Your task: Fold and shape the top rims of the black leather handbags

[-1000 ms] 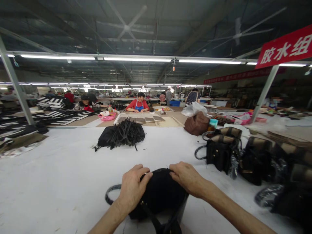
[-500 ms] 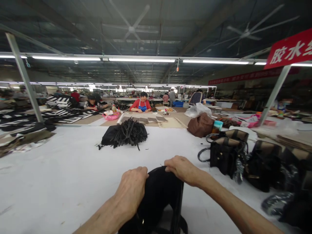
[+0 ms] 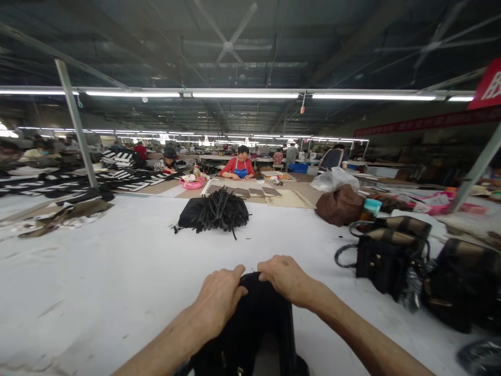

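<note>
Head view: black handbag (image 3: 252,316) bottom centre, over white desk (image 3: 117,277). Left hand (image 3: 221,297), right hand (image 3: 287,279): each grip pinched on far rim, near each other, likely steadying soft edge. Other handbags (image 3: 379,263) at right, probably kept within reach.

The held bag (image 3: 252,318) looks matt, like cloth — the clear sack (image 3: 335,179), glossy plastic.

Black bag (image 3: 245,334): left hand (image 3: 219,293) and right hand (image 3: 287,279) now closer together at its rim than before.
</note>
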Available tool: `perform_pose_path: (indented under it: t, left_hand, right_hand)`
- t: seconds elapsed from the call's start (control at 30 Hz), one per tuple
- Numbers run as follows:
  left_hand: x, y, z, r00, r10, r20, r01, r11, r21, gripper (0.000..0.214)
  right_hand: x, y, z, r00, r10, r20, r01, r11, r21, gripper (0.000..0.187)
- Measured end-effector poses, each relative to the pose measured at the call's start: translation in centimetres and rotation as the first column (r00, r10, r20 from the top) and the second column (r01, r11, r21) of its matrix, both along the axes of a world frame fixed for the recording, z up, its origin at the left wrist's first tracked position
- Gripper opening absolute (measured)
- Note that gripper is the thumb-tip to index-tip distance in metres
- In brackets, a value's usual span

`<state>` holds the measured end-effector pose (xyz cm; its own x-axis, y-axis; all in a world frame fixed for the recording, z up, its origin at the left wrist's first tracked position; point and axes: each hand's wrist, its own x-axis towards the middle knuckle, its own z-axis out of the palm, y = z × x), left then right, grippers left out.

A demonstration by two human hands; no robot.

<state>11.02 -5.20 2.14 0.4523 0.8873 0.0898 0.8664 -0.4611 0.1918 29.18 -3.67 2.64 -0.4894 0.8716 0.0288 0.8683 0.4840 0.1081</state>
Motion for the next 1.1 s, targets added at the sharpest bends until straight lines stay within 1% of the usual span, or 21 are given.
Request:
perform_pose_path:
  t: [0.07,0.17,0.23,0.33,0.43,0.5,0.57,0.63,0.7,0.73,0.8,0.87,0.97,1.03,1.1]
  left_hand:
    - [0.7,0.8,0.1,0.999,-0.004,-0.049,0.004,1.0,0.005,0.018]
    - [1.3,1.7,0.2,0.997,-0.039,-0.073,0.041,0.999,0.022,0.022]
    - [1.3,1.8,0.4,0.997,-0.062,-0.054,0.064,0.998,0.024,0.025]
    - [1.0,1.0,1.0,0.997,-0.07,-0.026,0.07,0.997,0.011,0.027]
    - [0.7,-0.3,1.7,0.998,0.006,-0.065,-0.006,1.0,-0.007,0.028]
    - [0.5,-0.9,1.8,0.988,0.081,-0.129,-0.085,0.996,-0.025,0.025]
    - [0.4,-1.1,1.5,0.973,0.157,-0.166,-0.165,0.986,-0.031,0.023]
    - [0.3,-0.9,1.1,0.971,0.191,-0.147,-0.197,0.98,-0.027,0.026]
    - [0.4,-0.3,0.9,0.981,0.162,-0.103,-0.164,0.986,-0.017,0.026]
    - [0.4,0.1,0.8,0.987,0.134,-0.09,-0.136,0.991,-0.012,0.024]
    - [0.5,0.8,0.8,0.992,0.091,-0.087,-0.092,0.996,-0.005,0.02]
    - [0.7,1.4,0.8,0.994,0.064,-0.093,-0.064,0.998,0.0,0.02]
    - [0.7,2.0,0.8,0.996,0.049,-0.078,-0.048,0.999,0.008,0.022]
    - [0.6,2.2,0.7,0.997,0.044,-0.069,-0.044,0.999,0.01,0.022]
    - [0.6,2.5,0.6,0.999,0.007,-0.052,-0.007,1.0,0.003,0.02]
  right_hand:
    - [0.1,-0.1,-0.1,1.0,-0.006,-0.006,0.006,1.0,0.0,0.025]
    - [0.3,-0.2,-0.2,1.0,-0.009,-0.003,0.009,1.0,-0.014,0.026]
    - [0.5,-0.2,0.0,1.0,0.001,-0.001,-0.001,1.0,-0.03,0.025]
    - [0.6,0.0,0.7,0.998,0.057,-0.017,-0.058,0.998,-0.028,0.025]
    - [-0.2,0.4,1.1,0.987,0.155,-0.038,-0.156,0.988,-0.008,0.025]
    - [-1.1,0.7,0.9,0.976,0.211,-0.055,-0.212,0.977,-0.013,0.023]
    - [-2.2,1.1,0.4,0.972,0.212,-0.1,-0.217,0.976,-0.038,0.022]
    - [-2.9,1.3,-0.1,0.965,0.158,-0.209,-0.177,0.981,-0.076,0.021]
    - [-3.1,1.0,-0.2,0.93,0.067,-0.361,-0.12,0.984,-0.128,0.016]
    - [-2.9,0.7,-0.1,0.906,0.007,-0.424,-0.084,0.983,-0.165,0.017]
    - [-2.2,-0.5,0.2,0.863,-0.139,-0.485,0.021,0.97,-0.241,0.033]
    - [-1.4,-2.2,0.3,0.83,-0.302,-0.469,0.165,0.936,-0.311,0.049]
    - [-0.4,-5.2,-0.4,0.752,-0.501,-0.429,0.362,0.857,-0.367,0.06]
    - [-0.2,-6.8,-1.1,0.697,-0.591,-0.405,0.466,0.803,-0.371,0.055]
    - [-0.4,-7.7,-1.7,0.683,-0.626,-0.377,0.523,0.779,-0.346,0.036]
